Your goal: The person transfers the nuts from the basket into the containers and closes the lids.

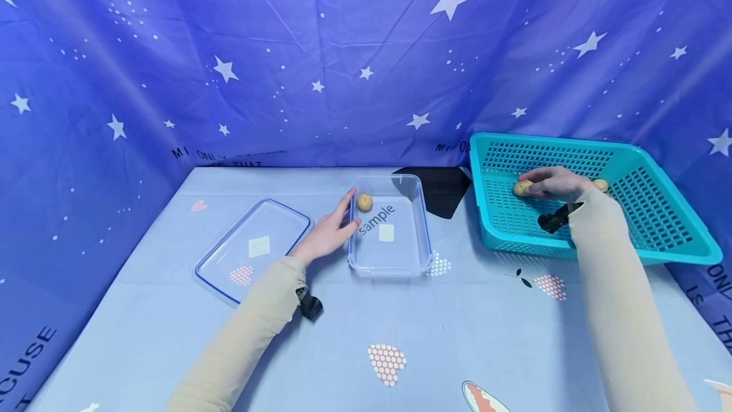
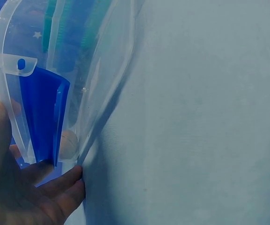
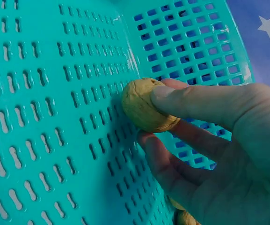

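My right hand (image 1: pixel 551 183) is inside the teal perforated basket (image 1: pixel 657 234) and pinches a tan walnut (image 1: pixel 521 187) between thumb and fingers; the right wrist view shows the walnut (image 3: pixel 144 105) held against the basket floor. Another walnut (image 1: pixel 600 184) lies in the basket behind the hand. My left hand (image 1: pixel 327 231) rests with straight fingers against the left wall of the clear plastic container (image 1: pixel 423 253), which holds one walnut (image 1: pixel 364 201). In the left wrist view the fingers (image 2: pixel 55 187) touch the container's wall (image 2: pixel 102 93), and the walnut (image 2: pixel 69 145) shows through it.
The container's clear lid with a blue rim (image 1: pixel 251 247) lies flat to the left of my left hand. A blue star-patterned cloth (image 1: pixel 366 49) walls in the back and sides. The light blue tablecloth (image 1: pixel 400 336) has printed patches. A dark gap (image 1: pixel 440 189) sits behind the container.
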Motion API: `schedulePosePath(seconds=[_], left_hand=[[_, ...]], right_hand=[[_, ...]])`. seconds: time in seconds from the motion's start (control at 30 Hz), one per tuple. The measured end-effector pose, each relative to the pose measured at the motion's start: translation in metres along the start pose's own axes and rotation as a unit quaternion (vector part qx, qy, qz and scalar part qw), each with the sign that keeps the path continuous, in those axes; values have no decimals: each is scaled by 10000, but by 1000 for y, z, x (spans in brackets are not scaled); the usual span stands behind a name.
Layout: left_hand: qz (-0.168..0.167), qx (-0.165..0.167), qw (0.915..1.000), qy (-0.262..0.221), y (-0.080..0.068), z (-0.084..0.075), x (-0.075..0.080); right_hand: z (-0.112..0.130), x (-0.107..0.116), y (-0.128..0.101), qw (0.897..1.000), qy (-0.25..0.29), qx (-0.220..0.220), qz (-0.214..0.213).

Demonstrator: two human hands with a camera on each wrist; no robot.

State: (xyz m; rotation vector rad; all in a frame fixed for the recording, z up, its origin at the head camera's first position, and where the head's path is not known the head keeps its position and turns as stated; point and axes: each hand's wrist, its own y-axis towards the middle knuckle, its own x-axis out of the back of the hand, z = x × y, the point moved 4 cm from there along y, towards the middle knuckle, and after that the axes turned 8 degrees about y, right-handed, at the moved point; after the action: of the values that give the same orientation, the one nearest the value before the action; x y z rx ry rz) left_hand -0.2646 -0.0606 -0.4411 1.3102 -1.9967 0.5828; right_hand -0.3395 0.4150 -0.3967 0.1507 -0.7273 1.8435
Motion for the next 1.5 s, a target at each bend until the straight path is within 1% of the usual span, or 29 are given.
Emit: schedulePosePath(seconds=[0.17, 0.4, 0.63, 0.83, 1.0, 1.07, 1.23, 1.37, 1.5], left_hand=[[22, -8, 10000, -12, 0, 0, -1], [83, -3, 9999, -58, -3, -3, -1], [62, 18, 10000, -55, -4, -2, 1], [67, 30, 10000, -61, -4, -4, 2], [57, 20, 10000, -3, -4, -5, 1], [61, 46, 10000, 3, -4, -4, 1], [72, 56, 10000, 14, -3, -3, 1], [87, 40, 10000, 19, -2, -3, 1], [93, 20, 10000, -1, -2, -3, 0]], right_hand=[[2, 2, -1, 9992, -217, 151, -288], [12, 4, -4, 9984, -85, 295, -485], [23, 3, -4, 9979, -71, 398, -498], [32, 2, -5, 9969, -219, 576, -490], [41, 0, -5, 9968, 58, 588, -535], [45, -2, -5, 9966, 84, 616, -545], [56, -8, -8, 9963, -45, 682, -518], [64, -13, -10, 9960, -38, 731, -517], [72, -17, -12, 9950, -192, 807, -551]])
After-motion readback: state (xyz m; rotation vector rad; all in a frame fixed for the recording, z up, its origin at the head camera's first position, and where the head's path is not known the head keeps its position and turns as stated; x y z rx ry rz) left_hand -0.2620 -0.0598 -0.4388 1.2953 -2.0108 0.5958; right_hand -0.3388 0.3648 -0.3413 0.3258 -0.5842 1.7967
